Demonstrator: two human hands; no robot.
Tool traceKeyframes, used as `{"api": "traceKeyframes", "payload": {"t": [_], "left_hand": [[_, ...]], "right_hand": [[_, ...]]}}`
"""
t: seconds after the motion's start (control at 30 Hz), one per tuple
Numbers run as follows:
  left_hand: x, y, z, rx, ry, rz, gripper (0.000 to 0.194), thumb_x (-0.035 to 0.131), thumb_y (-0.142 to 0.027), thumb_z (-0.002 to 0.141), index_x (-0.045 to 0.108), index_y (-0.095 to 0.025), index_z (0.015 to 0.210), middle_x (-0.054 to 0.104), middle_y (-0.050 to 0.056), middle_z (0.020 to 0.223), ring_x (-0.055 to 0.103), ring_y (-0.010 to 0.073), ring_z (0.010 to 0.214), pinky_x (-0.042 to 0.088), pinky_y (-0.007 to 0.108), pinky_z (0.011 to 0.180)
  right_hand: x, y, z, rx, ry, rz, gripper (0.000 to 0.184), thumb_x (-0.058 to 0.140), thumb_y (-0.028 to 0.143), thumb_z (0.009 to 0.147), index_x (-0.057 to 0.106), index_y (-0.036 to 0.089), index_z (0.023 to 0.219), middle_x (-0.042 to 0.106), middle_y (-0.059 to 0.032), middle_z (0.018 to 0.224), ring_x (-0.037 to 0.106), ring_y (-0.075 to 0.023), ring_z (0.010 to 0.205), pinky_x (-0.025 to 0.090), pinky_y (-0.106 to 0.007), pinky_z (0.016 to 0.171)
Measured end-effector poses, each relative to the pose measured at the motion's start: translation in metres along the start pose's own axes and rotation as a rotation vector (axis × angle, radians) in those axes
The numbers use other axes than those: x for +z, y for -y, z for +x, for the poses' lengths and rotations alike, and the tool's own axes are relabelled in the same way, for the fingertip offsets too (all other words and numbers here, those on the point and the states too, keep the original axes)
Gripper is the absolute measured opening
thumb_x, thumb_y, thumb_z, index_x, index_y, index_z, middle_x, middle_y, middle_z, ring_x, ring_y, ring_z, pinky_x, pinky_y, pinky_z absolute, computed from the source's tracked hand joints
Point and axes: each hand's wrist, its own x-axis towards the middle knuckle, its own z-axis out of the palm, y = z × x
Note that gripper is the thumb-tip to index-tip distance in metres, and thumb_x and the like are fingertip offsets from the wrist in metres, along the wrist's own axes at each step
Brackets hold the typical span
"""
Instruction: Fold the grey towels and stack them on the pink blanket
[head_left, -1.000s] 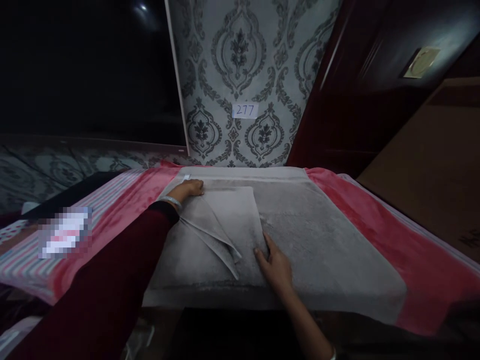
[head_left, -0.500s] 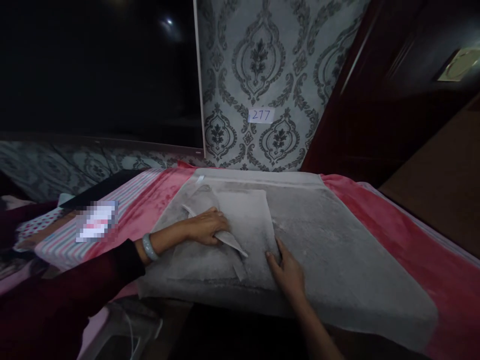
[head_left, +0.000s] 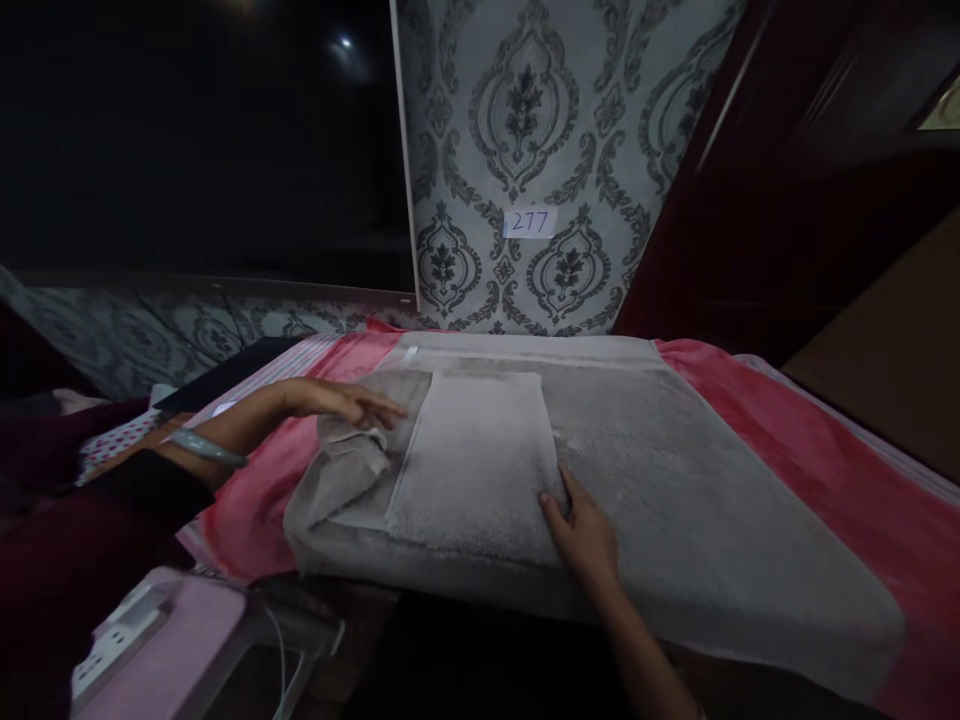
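Note:
A light grey folded towel (head_left: 480, 460) lies flat on a larger grey plush cloth (head_left: 675, 500). My right hand (head_left: 585, 535) is at the towel's right edge, thumb on top and fingers curled against the side. Left of the towel, a rumpled grey cloth flap (head_left: 349, 470) lies bunched. Above that flap is my left hand (head_left: 349, 403), its fingers stretched toward the towel with nothing gripped. A pale bangle (head_left: 206, 447) circles my left wrist.
Pink-red fabric (head_left: 720, 390) extends out on both sides. A large dark screen (head_left: 202, 150) hangs at the back left, and a paper marked 277 (head_left: 529, 221) is on the wall. Below left, a power strip (head_left: 120, 640) rests on a pink stool (head_left: 191, 635).
My left hand has moved left and let go of the cloth flap, which now lies bunched to the left. More of the folded towel shows. My right hand stays at its edge.

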Motion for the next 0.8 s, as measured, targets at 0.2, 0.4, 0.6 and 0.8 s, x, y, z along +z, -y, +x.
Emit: {"api": "traceKeyframes", "payload": {"t": [0.2,0.4,0.6,0.8], "left_hand": [[0.04,-0.012,0.055,-0.111,-0.099,0.09,0.02,0.078,-0.032,0.073,0.07,-0.014,0.077,0.064,0.003,0.055,0.061,0.0186,0.049,0.044,0.025,0.05],[0.072,0.016,0.11,-0.144,-0.336,0.183,0.033,0.07,-0.039,0.084,0.054,-0.02,0.063,0.05,0.0,0.04,0.048,0.0166,0.034,0.035,0.025,0.039],[0.07,0.019,0.123,-0.093,-0.414,-0.091,0.027,0.074,-0.036,0.079,0.056,-0.019,0.067,0.052,-0.003,0.049,0.049,0.0142,0.041,0.037,0.024,0.042],[0.072,0.018,0.139,-0.067,-0.468,-0.127,0.028,0.077,-0.036,0.069,0.055,-0.019,0.065,0.054,-0.002,0.054,0.051,0.0149,0.048,0.034,0.025,0.044]], "right_hand": [[-0.002,0.004,-0.001,-0.002,0.008,-0.01,0.061,0.048,0.043,0.094,0.054,0.017,0.148,0.074,-0.0109,0.102,0.071,-0.0275,0.096,0.052,-0.035,0.082],[-0.008,-0.002,0.013,-0.056,0.057,0.02,0.062,0.05,0.041,0.093,0.05,0.016,0.15,0.075,-0.0117,0.112,0.071,-0.0277,0.099,0.053,-0.036,0.084],[-0.022,0.014,0.066,-0.115,0.154,-0.079,0.053,0.051,0.033,0.096,0.052,0.016,0.147,0.072,-0.0118,0.124,0.068,-0.024,0.11,0.049,-0.031,0.093],[-0.016,0.051,0.129,0.014,0.204,-0.207,0.044,0.05,0.037,0.1,0.065,0.012,0.134,0.07,-0.0163,0.13,0.066,-0.025,0.119,0.047,-0.028,0.095]]}}
